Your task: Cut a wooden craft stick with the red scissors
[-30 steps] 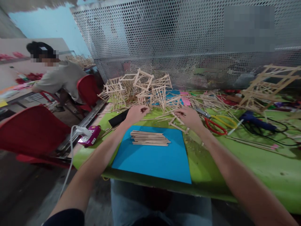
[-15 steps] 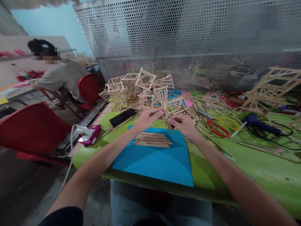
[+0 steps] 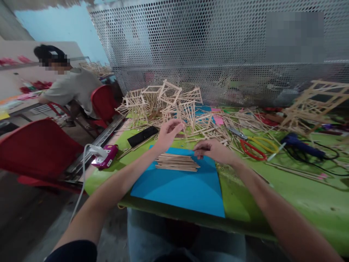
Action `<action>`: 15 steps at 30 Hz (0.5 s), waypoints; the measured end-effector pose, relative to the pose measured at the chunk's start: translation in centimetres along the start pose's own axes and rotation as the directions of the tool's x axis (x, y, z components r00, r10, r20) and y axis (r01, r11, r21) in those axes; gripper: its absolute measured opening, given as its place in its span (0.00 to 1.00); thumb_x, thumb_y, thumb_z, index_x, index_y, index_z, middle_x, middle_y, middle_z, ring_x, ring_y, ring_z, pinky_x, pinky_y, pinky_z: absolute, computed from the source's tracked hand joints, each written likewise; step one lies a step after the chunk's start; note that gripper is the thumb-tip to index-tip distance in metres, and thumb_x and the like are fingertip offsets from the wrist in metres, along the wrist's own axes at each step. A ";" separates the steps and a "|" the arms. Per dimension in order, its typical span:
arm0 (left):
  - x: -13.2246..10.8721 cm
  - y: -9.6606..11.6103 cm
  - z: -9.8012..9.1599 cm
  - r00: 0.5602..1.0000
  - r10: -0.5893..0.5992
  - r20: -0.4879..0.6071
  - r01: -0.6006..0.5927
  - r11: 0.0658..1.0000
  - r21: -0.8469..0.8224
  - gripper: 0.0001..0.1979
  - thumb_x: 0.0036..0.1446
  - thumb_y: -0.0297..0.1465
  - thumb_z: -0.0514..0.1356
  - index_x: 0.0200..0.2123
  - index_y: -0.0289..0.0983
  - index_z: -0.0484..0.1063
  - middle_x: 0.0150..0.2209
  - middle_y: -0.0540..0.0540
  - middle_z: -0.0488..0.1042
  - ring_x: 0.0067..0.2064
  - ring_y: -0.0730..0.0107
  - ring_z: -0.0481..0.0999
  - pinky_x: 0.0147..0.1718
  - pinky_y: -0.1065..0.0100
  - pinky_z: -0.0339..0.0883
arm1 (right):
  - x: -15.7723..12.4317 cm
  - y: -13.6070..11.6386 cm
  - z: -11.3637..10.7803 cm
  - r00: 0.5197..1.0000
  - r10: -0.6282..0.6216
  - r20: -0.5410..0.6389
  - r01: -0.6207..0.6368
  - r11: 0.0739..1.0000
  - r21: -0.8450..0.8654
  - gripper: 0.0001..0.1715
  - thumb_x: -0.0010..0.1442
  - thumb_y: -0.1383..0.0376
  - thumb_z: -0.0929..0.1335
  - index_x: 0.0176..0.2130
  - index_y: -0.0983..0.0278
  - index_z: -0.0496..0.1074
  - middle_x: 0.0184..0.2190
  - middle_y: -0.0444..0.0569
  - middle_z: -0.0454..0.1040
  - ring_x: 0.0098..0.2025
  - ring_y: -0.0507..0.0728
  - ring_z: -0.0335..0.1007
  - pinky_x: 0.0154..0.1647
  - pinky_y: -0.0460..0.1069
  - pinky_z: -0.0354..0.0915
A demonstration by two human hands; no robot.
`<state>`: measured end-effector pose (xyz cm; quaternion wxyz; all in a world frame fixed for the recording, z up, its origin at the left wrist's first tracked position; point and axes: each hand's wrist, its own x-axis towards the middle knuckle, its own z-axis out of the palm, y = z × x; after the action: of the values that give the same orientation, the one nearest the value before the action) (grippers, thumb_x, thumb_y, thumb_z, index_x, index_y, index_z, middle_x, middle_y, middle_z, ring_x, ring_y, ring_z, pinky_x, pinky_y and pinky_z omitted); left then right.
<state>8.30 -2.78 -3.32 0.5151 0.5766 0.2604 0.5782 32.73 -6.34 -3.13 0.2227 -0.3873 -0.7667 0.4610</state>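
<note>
Lying parallel on a flat blue paper sheet (image 3: 177, 193), seemingly to stay apart from tangled pale wooden frames (image 3: 163, 100), slim tan wooden sticks (image 3: 177, 162) sit near the curled right hand (image 3: 212, 150) and bent-fingered left hand (image 3: 168, 134), whose grasp I cannot tell.

The wooden stick stack (image 3: 177, 163) lay flat on the far half of the blue sheet (image 3: 177, 191): thin, pale-tan pcs., approx. parallel, w/ uneven ends. Just beyond, from where I stood, loose wooden sticks (image 3: 211, 130) sprawled criss-cross at diff. angles.
</note>
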 end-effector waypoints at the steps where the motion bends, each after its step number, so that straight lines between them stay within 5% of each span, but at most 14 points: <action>1: 0.0 0.1 -0.1 1.000 0.017 -0.015 -0.017 1.000 0.004 0.18 0.61 0.45 0.69 0.45 0.38 0.77 0.35 0.49 0.78 0.37 0.71 0.82 0.37 0.68 0.83 | -0.1 0.0 -0.3 0.999 -0.008 -0.031 0.007 0.999 -0.053 0.17 0.64 0.51 0.72 0.39 0.62 0.81 0.34 0.49 0.84 0.33 0.57 0.79 0.40 0.51 0.73; 5: 0.0 0.6 -0.3 1.000 0.020 -0.023 -0.019 0.999 0.038 0.21 0.61 0.47 0.69 0.49 0.38 0.77 0.34 0.49 0.76 0.37 0.71 0.81 0.31 0.72 0.82 | -0.9 1.1 -3.0 0.969 -0.063 -0.240 -0.037 0.920 -0.390 0.18 0.67 0.51 0.69 0.41 0.60 0.83 0.33 0.48 0.84 0.31 0.57 0.76 0.35 0.51 0.68; 8: -0.2 1.1 -0.2 1.000 -0.004 -0.011 0.005 0.998 0.056 0.23 0.59 0.48 0.70 0.49 0.37 0.76 0.40 0.47 0.79 0.36 0.71 0.82 0.27 0.73 0.81 | -2.3 3.2 -7.0 0.894 -0.100 -0.437 -0.198 0.786 -0.585 0.18 0.67 0.51 0.68 0.44 0.58 0.83 0.35 0.49 0.84 0.33 0.58 0.76 0.37 0.51 0.65; 11: -0.4 1.3 -0.2 0.998 -0.056 0.023 0.054 0.995 0.078 0.26 0.60 0.50 0.69 0.51 0.37 0.73 0.44 0.44 0.81 0.34 0.71 0.83 0.25 0.73 0.80 | -4.4 5.9 -11.6 0.818 -0.013 -0.576 -0.413 0.684 -0.601 0.14 0.66 0.56 0.71 0.47 0.59 0.82 0.44 0.53 0.84 0.40 0.59 0.77 0.42 0.51 0.64; 15: -0.3 1.0 -0.3 0.997 -0.065 0.043 0.059 0.990 0.125 0.26 0.61 0.51 0.67 0.51 0.36 0.72 0.41 0.42 0.83 0.34 0.69 0.84 0.28 0.72 0.80 | -7.1 8.9 -15.5 0.706 0.108 -0.700 -0.606 0.604 -0.518 0.10 0.53 0.65 0.78 0.35 0.69 0.81 0.34 0.63 0.81 0.30 0.58 0.72 0.35 0.53 0.61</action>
<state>7.70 -3.34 -2.64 0.5022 0.6125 0.3013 0.5310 51.29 -1.32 -3.52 0.1810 -0.7214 -0.6683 0.0102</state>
